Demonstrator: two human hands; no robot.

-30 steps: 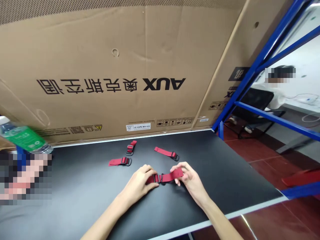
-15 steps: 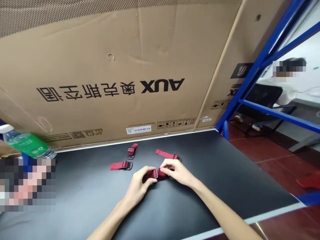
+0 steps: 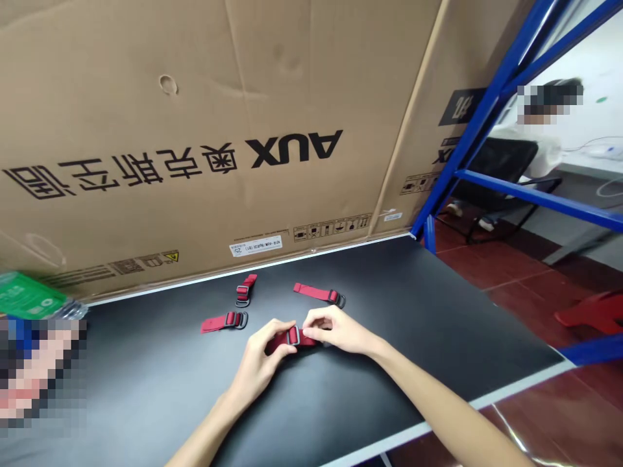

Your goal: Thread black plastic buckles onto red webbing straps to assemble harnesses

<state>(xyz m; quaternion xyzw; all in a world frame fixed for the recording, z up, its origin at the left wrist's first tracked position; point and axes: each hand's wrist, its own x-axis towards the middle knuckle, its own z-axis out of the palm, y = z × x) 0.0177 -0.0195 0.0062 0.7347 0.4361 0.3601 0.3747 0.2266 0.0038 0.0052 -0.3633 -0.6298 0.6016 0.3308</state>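
Observation:
Between my two hands is a red webbing strap (image 3: 307, 338) with a dark slide buckle (image 3: 293, 335). My left hand (image 3: 265, 353) is closed on its left part, thumb and forefinger at the buckle's edges. My right hand (image 3: 335, 329) pinches the webbing just right of the buckle and hides the strap's far end. Beyond the hands lie three more red straps with dark buckles and rings: one strap (image 3: 214, 325) to the left, a short strap (image 3: 250, 281) behind it, and another strap (image 3: 314, 292) behind my right hand.
A large cardboard box (image 3: 195, 214) stands along the back of the black table (image 3: 160, 383). A green-labelled bottle (image 3: 34, 296) is at the left edge. Blue metal frame bars (image 3: 535, 191) rise at the right, with a seated person (image 3: 540, 146) beyond them.
The camera view has shifted, so the scene sits further left and slightly higher. Both hands keep hold of the strap; more red webbing shows between buckle and right fingertips.

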